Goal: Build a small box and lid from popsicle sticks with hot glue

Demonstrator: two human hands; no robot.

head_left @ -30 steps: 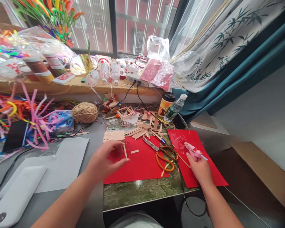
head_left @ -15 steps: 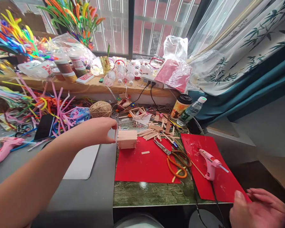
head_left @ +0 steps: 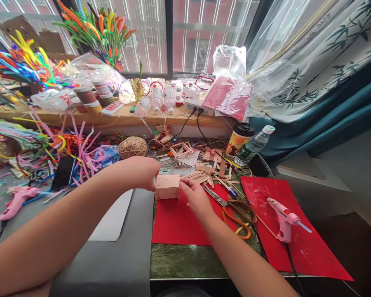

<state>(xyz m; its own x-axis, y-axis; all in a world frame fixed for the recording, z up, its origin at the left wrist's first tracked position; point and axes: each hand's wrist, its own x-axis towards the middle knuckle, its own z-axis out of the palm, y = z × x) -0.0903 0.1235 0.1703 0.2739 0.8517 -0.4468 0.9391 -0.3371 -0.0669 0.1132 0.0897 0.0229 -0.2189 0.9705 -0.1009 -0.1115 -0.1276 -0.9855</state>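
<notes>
- While the left grip (head_left: 146, 173) curls at the left side of the box (head_left: 167, 188), the right grip (head_left: 198, 198) meets its right side; probably steadying it from both flanks.
- Left grip: fingertips hidden; cannot tell how far closed, or what it pinches.
- Right grip: thumb and forefinger bent, narrow gap, at box edge; pinch or light touch unclear.
- Red sheet (head_left: 173, 229) beneath box, likely shielding table (head_left: 179, 262).
- Glue gun (head_left: 285, 220) well right of right grip, on second sheet (head_left: 312, 255), perhaps parked there for drips.
- Scissors (head_left: 224, 202) just right of right grip; sticks (head_left: 200, 176) beyond it, seemingly kept within reach.
</notes>
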